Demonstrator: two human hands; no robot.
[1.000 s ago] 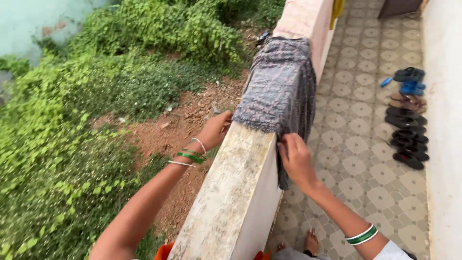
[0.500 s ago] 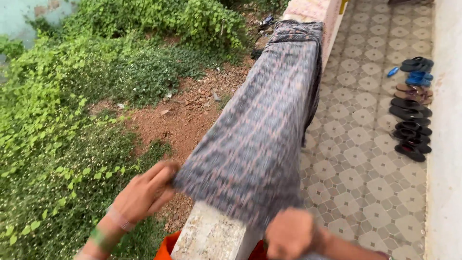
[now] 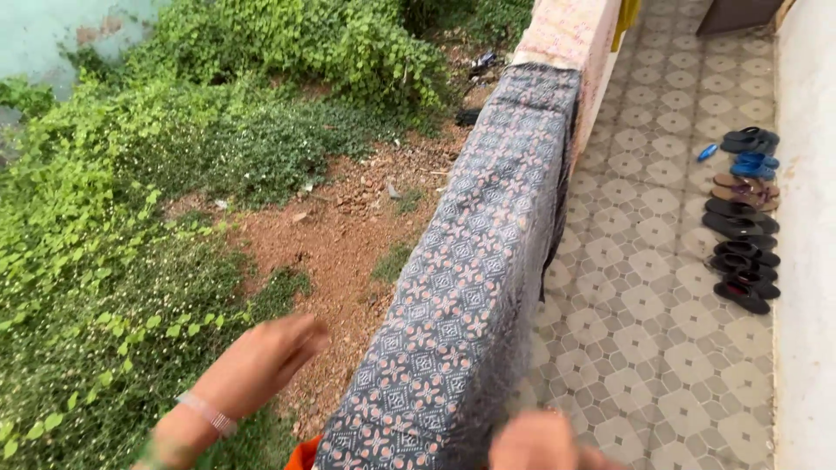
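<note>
Looking down along the top of a low wall point(image 3: 570, 30), and a long patterned cloth point(image 3: 475, 270) is lying stretched over most of its length, dark grey with small orange and white motifs. It is draping over both sides of the wall, hanging a bit further down on the tiled side. Only the far end of the wall is showing bare, pinkish and speckled.

The left hand point(image 3: 252, 365) is hovering out past the wall's outer edge, just beside the near part of the cloth but not touching it as far as I can see. It's blurry, fingers look loosely together and pointing toward the cloth, holding nothing. A pale bangle point(image 3: 209, 413) is sitting on that wrist. The right hand point(image 3: 540, 442) is poking in at the bottom edge, right against the cloth's inner side (too smeared, so I can't tell how its fingers are set or whether it's gripping).

Room-wise: left of the wall is dropping off to red dirt point(image 3: 340, 235) and thick green bushes point(image 3: 113, 226). Right of it is a tiled floor point(image 3: 644, 313), wide open, with a row of sandals point(image 3: 742, 231) lining up along the white wall point(image 3: 805, 261). No containers showing anywhere. Something orange point(image 3: 305, 454) is peeking out under the cloth's near end.
</note>
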